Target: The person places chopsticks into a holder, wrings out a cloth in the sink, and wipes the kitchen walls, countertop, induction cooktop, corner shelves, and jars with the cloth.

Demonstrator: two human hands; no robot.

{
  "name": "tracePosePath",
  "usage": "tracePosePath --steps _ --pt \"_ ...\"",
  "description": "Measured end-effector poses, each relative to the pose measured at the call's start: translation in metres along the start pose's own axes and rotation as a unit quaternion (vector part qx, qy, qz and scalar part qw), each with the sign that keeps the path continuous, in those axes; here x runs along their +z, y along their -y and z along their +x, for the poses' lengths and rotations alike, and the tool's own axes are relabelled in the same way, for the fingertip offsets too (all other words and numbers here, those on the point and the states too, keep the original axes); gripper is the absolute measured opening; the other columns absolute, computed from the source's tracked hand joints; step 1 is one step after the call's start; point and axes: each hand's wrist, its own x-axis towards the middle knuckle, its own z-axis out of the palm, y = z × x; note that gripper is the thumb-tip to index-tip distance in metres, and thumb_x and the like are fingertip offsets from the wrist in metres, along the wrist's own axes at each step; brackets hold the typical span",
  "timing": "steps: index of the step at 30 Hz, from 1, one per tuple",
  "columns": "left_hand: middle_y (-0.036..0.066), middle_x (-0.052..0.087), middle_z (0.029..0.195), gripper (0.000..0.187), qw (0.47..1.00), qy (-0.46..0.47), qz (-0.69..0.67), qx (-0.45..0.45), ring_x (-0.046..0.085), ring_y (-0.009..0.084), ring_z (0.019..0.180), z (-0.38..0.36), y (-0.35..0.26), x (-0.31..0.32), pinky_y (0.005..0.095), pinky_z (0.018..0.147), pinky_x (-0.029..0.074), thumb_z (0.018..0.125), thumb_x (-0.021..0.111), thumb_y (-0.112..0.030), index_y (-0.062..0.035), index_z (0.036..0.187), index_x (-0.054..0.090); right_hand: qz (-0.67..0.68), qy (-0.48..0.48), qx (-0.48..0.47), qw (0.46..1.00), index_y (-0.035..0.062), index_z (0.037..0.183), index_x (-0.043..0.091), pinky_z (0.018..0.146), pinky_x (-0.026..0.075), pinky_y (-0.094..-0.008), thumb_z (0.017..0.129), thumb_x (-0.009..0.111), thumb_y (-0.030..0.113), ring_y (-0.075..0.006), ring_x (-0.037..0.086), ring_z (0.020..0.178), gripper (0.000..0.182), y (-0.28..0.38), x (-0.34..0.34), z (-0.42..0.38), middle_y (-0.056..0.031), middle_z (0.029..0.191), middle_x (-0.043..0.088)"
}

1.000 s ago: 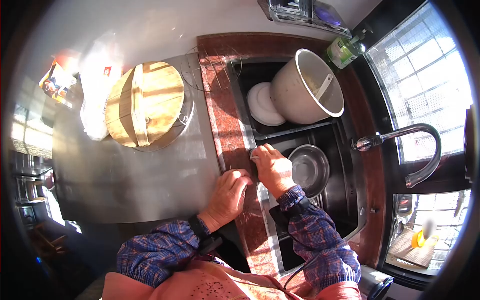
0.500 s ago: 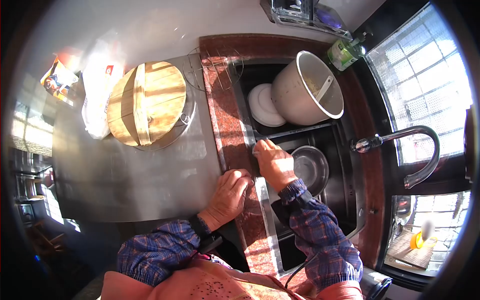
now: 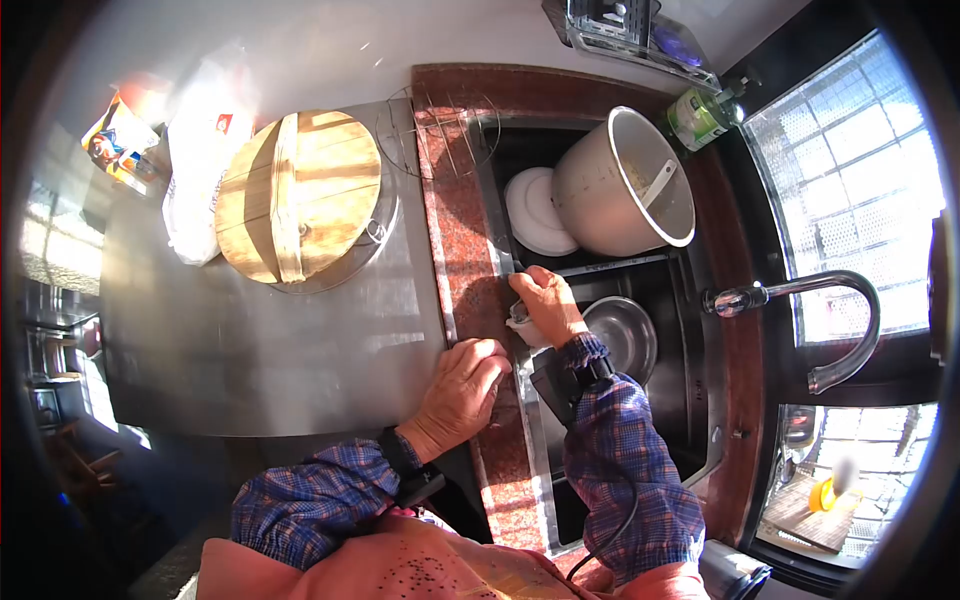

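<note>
My right hand is closed over the granite edge beside the sink, its fingers pinching a small whitish thing. Most of that thing is covered by the hand, and its kind does not show clearly. On the granite strip, close by to the left, my left hand lies with its fingers curled in. Whatever is under those fingers, if anything, stays hidden. A metal bowl sits in the sink basin just right of my right hand.
A large pot with a pale utensil leans in the far basin beside a white round dish. The faucet reaches over from the right. On the steel counter are a wooden lid and a wire rack.
My right hand has turned and drawn slightly, so the whitish thing beneath its fingers shows more. My left hand stays nearly where it was. The whole view has shifted a little.
</note>
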Motion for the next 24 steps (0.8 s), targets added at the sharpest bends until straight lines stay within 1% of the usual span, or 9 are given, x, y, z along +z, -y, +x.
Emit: tracePosePath --steps 3,5,10,12,14,17,20,21,24 --pt "0.010 0.055 0.113 0.027 1.000 -0.001 0.006 -0.002 0.054 0.0305 0.110 0.000 -0.001 -0.001 0.0410 0.094 0.041 0.076 0.063 0.001 -0.0070 0.102 0.060 0.057 -0.013 -0.071 0.996 0.0105 0.091 0.062 0.067 0.050 -0.0341 0.080 0.061 0.007 -0.0238 0.061 0.076 0.011 -0.003 0.001 -0.005 -0.0073 0.086 0.058" --pt "0.010 0.055 0.114 0.028 1.000 -0.003 0.007 0.000 0.054 0.0304 0.110 0.000 -0.002 0.000 0.0408 0.094 0.041 0.075 0.063 0.001 -0.0073 0.102 0.060 0.235 0.044 0.010 0.971 0.0081 0.092 0.062 0.067 0.051 -0.0335 0.077 0.065 0.006 -0.0227 0.061 0.078 0.015 -0.003 -0.003 -0.011 -0.0073 0.087 0.059" --pt "0.009 0.055 0.114 0.027 1.000 0.005 0.017 0.000 0.054 0.0299 0.110 0.001 -0.002 -0.001 0.0404 0.093 0.041 0.075 0.064 0.000 -0.0081 0.101 0.061 0.017 -0.068 -0.119 0.990 0.0011 0.089 0.062 0.065 0.045 -0.0269 0.087 0.057 0.001 -0.0126 0.054 0.069 0.005 0.004 0.000 -0.002 -0.0018 0.081 0.055" --pt "0.009 0.055 0.114 0.027 1.000 0.004 0.020 -0.005 0.055 0.0295 0.110 0.001 -0.004 -0.001 0.0405 0.093 0.041 0.076 0.064 0.000 -0.0082 0.101 0.061 0.347 -0.008 0.126 0.929 0.0009 0.086 0.061 0.065 0.045 -0.0267 0.086 0.059 0.003 -0.0133 0.053 0.067 0.003 0.008 0.003 0.000 -0.0018 0.079 0.053" --pt "0.010 0.056 0.111 0.021 1.000 -0.004 0.017 -0.002 0.055 0.0308 0.107 0.002 -0.006 -0.001 0.0414 0.092 0.042 0.079 0.064 0.000 -0.0068 0.099 0.060 0.386 0.012 0.140 0.912 0.0014 0.085 0.061 0.065 0.045 -0.0269 0.085 0.060 0.004 -0.0135 0.054 0.068 0.003 0.003 0.004 -0.004 -0.0019 0.078 0.052" --pt "0.010 0.056 0.111 0.020 1.000 -0.008 0.020 0.001 0.055 0.0313 0.107 0.003 -0.005 -0.001 0.0417 0.093 0.042 0.080 0.064 -0.001 -0.0065 0.099 0.060 0.268 0.038 0.038 0.962 0.0023 0.084 0.062 0.065 0.045 -0.0274 0.084 0.062 0.007 -0.0135 0.055 0.070 0.004 -0.003 0.003 -0.006 -0.0036 0.080 0.054" --pt "0.010 0.055 0.114 0.023 1.000 0.002 0.021 -0.001 0.054 0.0309 0.109 0.001 -0.003 0.001 0.0415 0.095 0.040 0.079 0.063 -0.001 -0.0073 0.101 0.061 -0.046 -0.086 -0.146 0.984 0.0024 0.088 0.064 0.067 0.046 -0.0307 0.082 0.058 0.004 -0.0218 0.057 0.074 0.008 -0.006 0.009 0.002 -0.0079 0.083 0.057" --pt "0.010 0.055 0.114 0.022 1.000 0.000 0.020 0.001 0.054 0.0313 0.110 0.001 -0.003 0.002 0.0418 0.095 0.040 0.079 0.063 -0.001 -0.0070 0.101 0.061 0.215 0.013 0.044 0.975 0.0020 0.087 0.062 0.067 0.046 -0.0319 0.083 0.057 0.006 -0.0228 0.058 0.074 0.007 0.000 0.004 0.002 -0.0085 0.082 0.057" --pt "0.011 0.056 0.110 0.019 0.999 -0.007 0.031 0.007 0.055 0.0320 0.107 0.003 -0.006 0.001 0.0424 0.094 0.042 0.080 0.064 -0.001 -0.0063 0.098 0.060 0.141 -0.009 -0.034 0.989 0.0024 0.080 0.059 0.064 0.044 -0.0303 0.087 0.054 0.008 -0.0158 0.054 0.069 0.010 0.011 -0.006 -0.004 -0.0066 0.077 0.055"
